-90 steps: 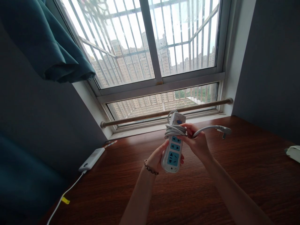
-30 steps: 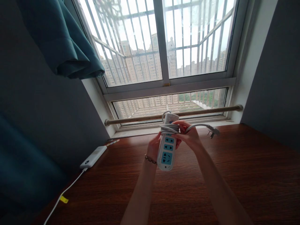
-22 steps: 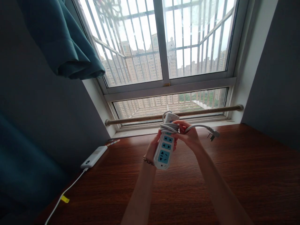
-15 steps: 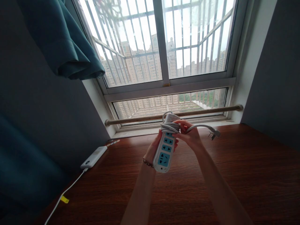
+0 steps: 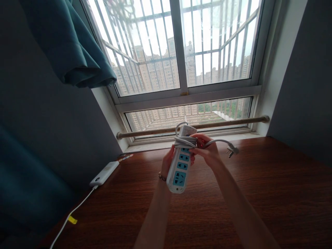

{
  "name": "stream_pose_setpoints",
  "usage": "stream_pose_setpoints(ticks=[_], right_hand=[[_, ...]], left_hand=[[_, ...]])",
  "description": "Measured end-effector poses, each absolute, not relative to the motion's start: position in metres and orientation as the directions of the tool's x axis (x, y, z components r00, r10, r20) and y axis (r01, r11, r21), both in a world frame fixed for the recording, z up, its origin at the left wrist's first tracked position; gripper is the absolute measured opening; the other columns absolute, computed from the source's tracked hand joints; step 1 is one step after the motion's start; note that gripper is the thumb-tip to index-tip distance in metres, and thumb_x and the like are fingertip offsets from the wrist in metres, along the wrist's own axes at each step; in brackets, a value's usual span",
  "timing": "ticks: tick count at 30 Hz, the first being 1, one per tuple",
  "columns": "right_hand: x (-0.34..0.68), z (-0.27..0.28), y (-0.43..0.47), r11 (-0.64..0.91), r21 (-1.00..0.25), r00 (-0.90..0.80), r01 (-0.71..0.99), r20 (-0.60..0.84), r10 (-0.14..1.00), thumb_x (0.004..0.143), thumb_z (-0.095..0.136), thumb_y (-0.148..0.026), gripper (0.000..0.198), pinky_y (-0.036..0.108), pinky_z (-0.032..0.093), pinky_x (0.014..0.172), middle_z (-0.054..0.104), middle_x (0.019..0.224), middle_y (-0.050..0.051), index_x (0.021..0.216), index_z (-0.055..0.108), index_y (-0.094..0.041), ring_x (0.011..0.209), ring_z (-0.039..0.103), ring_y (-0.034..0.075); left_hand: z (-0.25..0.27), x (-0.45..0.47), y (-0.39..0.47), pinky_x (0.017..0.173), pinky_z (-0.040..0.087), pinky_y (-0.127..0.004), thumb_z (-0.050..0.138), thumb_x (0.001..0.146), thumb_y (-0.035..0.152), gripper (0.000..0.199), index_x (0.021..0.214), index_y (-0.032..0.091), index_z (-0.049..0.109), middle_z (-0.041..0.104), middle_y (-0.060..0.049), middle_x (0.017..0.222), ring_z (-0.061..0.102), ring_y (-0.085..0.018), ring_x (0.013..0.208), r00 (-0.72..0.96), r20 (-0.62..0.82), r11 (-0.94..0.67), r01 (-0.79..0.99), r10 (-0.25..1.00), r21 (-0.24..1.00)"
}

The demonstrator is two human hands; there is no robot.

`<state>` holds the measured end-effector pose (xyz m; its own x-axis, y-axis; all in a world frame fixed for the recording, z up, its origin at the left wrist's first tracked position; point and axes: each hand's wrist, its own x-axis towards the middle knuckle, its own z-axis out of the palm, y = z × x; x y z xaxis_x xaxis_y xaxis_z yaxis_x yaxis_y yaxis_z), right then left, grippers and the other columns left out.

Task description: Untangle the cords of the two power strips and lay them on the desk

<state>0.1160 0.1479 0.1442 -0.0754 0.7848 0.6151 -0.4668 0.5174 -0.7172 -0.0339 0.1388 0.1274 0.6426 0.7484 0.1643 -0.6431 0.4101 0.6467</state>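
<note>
A white power strip [image 5: 169, 180] with blue sockets is held tilted above the wooden surface. Its grey-white cord [image 5: 184, 142] is wound several times around the upper part, and a loop stands out at the top. My left hand [image 5: 168, 162] is closed around the strip from the left and behind, a bracelet at its wrist; some of its fingers are hidden. My right hand [image 5: 207, 148] pinches the cord at the right edge of the windings. From there the free end runs right to the plug [image 5: 232, 151], which hangs in the air with its prongs down.
A white power bank [image 5: 105, 173] lies at the left with a white cable [image 5: 75, 209] plugged in, a yellow tag [image 5: 72, 220] on it. Ahead, a rail [image 5: 228, 123] crosses the window above the brown wooden surface [image 5: 272, 186]. A blue curtain [image 5: 70, 52] hangs upper left.
The power strip and both hands have shifted slightly left. The plug has moved left with them. Both hands keep their hold.
</note>
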Motion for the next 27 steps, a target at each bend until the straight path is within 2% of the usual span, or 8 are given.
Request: stream_pose_setpoints(ticks=[2, 5, 9, 12, 16, 20, 24, 27], right_hand=[[0.115, 0.144, 0.149, 0.537, -0.713, -0.064, -0.451, 0.626, 0.777, 0.048, 0.082, -0.02, 0.044, 0.019, 0.032, 0.046, 0.048, 0.066, -0.002, 0.086, 0.061, -0.017, 0.058, 0.041, 0.009], [0.117, 0.142, 0.152, 0.579, -0.723, -0.029, -0.377, 0.634, 0.773, 0.05, 0.082, -0.019, 0.043, 0.019, 0.021, 0.043, 0.034, 0.056, -0.006, 0.088, 0.062, -0.017, 0.051, 0.029, 0.006], [0.124, 0.137, 0.157, 0.587, -0.739, -0.012, -0.33, 0.625, 0.781, 0.053, 0.08, -0.019, 0.042, 0.02, 0.016, 0.044, 0.03, 0.056, -0.006, 0.091, 0.064, -0.017, 0.051, 0.025, 0.007], [0.127, 0.134, 0.16, 0.574, -0.729, -0.007, -0.373, 0.621, 0.784, 0.053, 0.08, -0.018, 0.039, 0.02, 0.02, 0.045, 0.035, 0.057, -0.005, 0.089, 0.064, -0.017, 0.053, 0.029, 0.007], [0.128, 0.133, 0.161, 0.54, -0.702, -0.018, -0.465, 0.617, 0.787, 0.053, 0.079, -0.014, 0.038, 0.02, 0.028, 0.047, 0.045, 0.061, -0.003, 0.088, 0.065, -0.017, 0.056, 0.038, 0.009], [0.126, 0.134, 0.159, 0.464, -0.688, -0.068, -0.558, 0.595, 0.801, 0.055, 0.077, -0.014, 0.039, 0.019, 0.037, 0.049, 0.057, 0.075, 0.001, 0.092, 0.064, -0.018, 0.064, 0.049, 0.012], [0.127, 0.132, 0.159, 0.376, -0.658, -0.119, -0.653, 0.579, 0.806, 0.054, 0.075, -0.013, 0.039, 0.017, 0.04, 0.045, 0.059, 0.081, 0.001, 0.09, 0.063, -0.018, 0.063, 0.052, 0.011], [0.128, 0.129, 0.16, 0.338, -0.665, -0.166, -0.666, 0.573, 0.802, 0.055, 0.075, -0.015, 0.04, 0.017, 0.04, 0.039, 0.059, 0.082, 0.001, 0.092, 0.061, -0.019, 0.057, 0.051, 0.011]], left_hand=[[0.132, -0.035, 0.137, 0.073, 0.044, -0.031, 0.048, 0.082, 0.051, 0.05, 0.1, 0.006, 0.061, 0.061, -0.013, 0.087, 0.057, -0.018, 0.075, 0.663, 0.154, 0.445, -0.638, 0.733, 0.629], [0.137, -0.034, 0.138, 0.068, 0.043, -0.026, 0.052, 0.079, 0.053, 0.053, 0.099, 0.004, 0.059, 0.059, -0.012, 0.085, 0.054, -0.014, 0.07, 0.696, 0.111, 0.512, -0.617, 0.709, 0.598], [0.138, -0.029, 0.139, 0.065, 0.042, -0.023, 0.053, 0.076, 0.058, 0.056, 0.095, 0.006, 0.059, 0.055, -0.01, 0.084, 0.049, -0.011, 0.067, 0.742, 0.064, 0.582, -0.573, 0.668, 0.577], [0.139, -0.025, 0.136, 0.065, 0.042, -0.022, 0.055, 0.073, 0.06, 0.058, 0.095, 0.006, 0.059, 0.053, -0.009, 0.083, 0.048, -0.01, 0.066, 0.763, 0.05, 0.603, -0.548, 0.645, 0.58], [0.143, -0.021, 0.129, 0.067, 0.042, -0.023, 0.056, 0.074, 0.058, 0.058, 0.099, 0.006, 0.058, 0.055, -0.009, 0.084, 0.05, -0.011, 0.067, 0.745, 0.076, 0.554, -0.556, 0.663, 0.62], [0.142, -0.021, 0.124, 0.075, 0.044, -0.029, 0.052, 0.078, 0.054, 0.057, 0.105, 0.005, 0.058, 0.06, -0.014, 0.092, 0.057, -0.017, 0.077, 0.699, 0.109, 0.466, -0.577, 0.707, 0.671], [0.14, -0.022, 0.12, 0.084, 0.041, -0.038, 0.042, 0.084, 0.05, 0.054, 0.109, 0.006, 0.058, 0.064, -0.016, 0.094, 0.059, -0.025, 0.089, 0.646, 0.142, 0.4, -0.614, 0.75, 0.68], [0.144, -0.024, 0.117, 0.083, 0.042, -0.037, 0.04, 0.086, 0.047, 0.052, 0.108, 0.004, 0.059, 0.065, -0.017, 0.094, 0.06, -0.025, 0.088, 0.636, 0.138, 0.382, -0.607, 0.76, 0.697]])
